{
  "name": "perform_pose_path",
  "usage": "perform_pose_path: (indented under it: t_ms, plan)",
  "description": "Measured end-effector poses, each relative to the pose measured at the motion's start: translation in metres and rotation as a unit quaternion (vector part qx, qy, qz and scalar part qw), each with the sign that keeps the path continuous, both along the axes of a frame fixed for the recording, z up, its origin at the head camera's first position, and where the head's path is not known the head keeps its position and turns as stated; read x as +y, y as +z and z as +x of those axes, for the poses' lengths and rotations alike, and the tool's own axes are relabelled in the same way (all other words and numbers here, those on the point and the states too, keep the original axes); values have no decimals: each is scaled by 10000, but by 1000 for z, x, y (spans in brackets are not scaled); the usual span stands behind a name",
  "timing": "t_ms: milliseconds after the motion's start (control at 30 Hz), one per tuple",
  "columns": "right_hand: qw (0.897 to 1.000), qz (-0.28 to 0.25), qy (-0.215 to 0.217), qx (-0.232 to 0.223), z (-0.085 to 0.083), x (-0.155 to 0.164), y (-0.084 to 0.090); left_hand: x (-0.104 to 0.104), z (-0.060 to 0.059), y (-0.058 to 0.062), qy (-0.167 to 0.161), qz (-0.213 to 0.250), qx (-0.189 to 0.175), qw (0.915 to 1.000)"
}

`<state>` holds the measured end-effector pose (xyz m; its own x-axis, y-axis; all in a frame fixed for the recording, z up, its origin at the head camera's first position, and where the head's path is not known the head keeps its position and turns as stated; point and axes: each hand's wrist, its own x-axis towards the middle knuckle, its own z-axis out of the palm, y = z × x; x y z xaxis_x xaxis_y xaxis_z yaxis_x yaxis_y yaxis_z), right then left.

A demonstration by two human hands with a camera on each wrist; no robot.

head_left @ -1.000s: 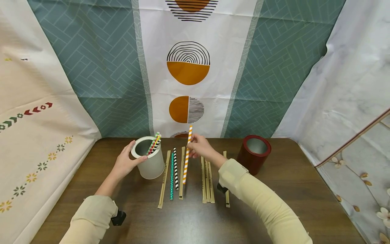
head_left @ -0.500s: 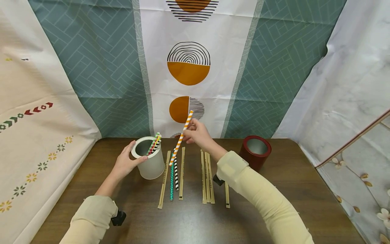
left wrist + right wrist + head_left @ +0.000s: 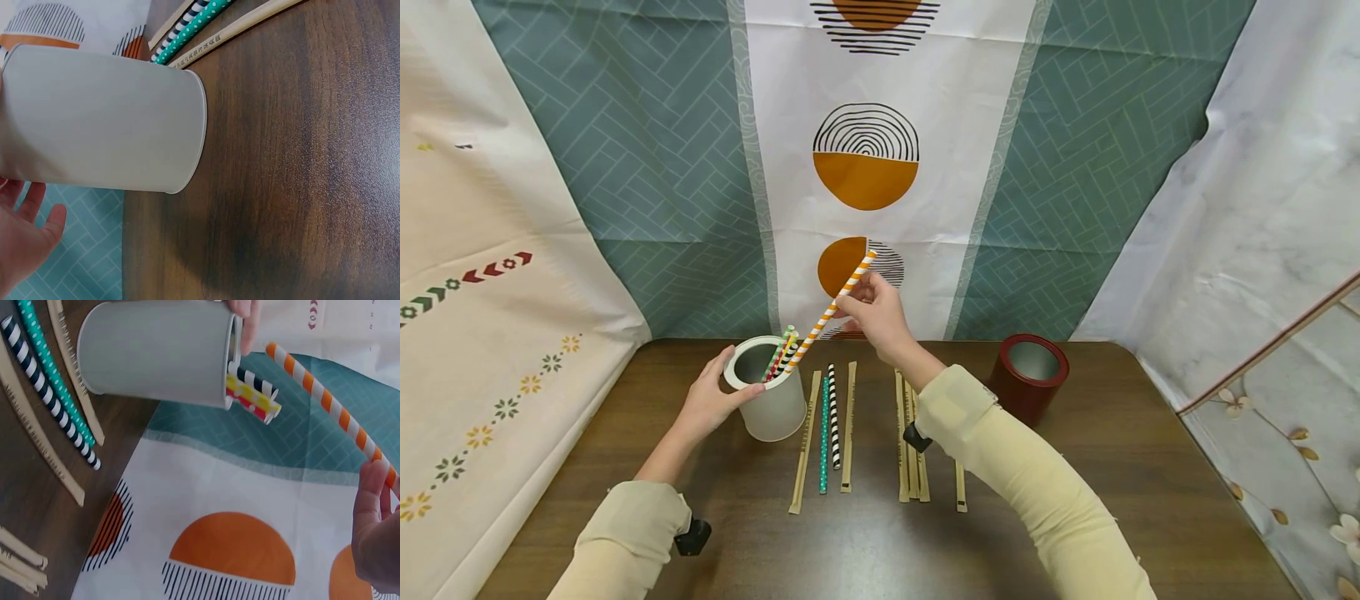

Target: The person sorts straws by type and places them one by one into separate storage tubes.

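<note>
My right hand pinches an orange-and-white striped paper straw in the air, tilted, its lower end over the near right side of the pale grey can. In the right wrist view, that end of the straw stands apart from the can's mouth. My left hand holds the can by its white rim, thumb on the near side and fingers at the left. Several patterned straws, including yellow, red and black-striped ones, lean inside the can and stick out at its right. The left wrist view shows the can's plain side.
Right of the can lie a teal dotted straw, a black-and-white striped straw and several straws in brown paper wrappers. A dark red can stands farther right on the wooden table. Patterned cloth hangs behind.
My right hand has lifted the orange striped straw from above the table's middle, moving it up and left toward the grey can and tilting it more. My left hand stays on the can.
</note>
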<state>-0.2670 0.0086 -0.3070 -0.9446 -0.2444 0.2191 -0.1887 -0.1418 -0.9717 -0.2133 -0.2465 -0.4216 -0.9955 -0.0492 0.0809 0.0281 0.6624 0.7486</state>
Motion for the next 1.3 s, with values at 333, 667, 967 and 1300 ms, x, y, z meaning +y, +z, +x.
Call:
perform_pose_path:
  t_ms: [333,667,967,1300]
  plan:
    - [9990,-199,-301,273,2,-19,-5,0,0,0,-14,29,42,10000]
    - [9995,-39,-253,185,8,-36,-32,0,-1,-1,0,-12,94,10000]
    - [9984,360,-425,34,7,-45,-56,-1,-2,-2,-22,22,64,10000]
    - [9969,508,-595,-30,3,-52,-65,0,-1,-1,-26,62,41,10000]
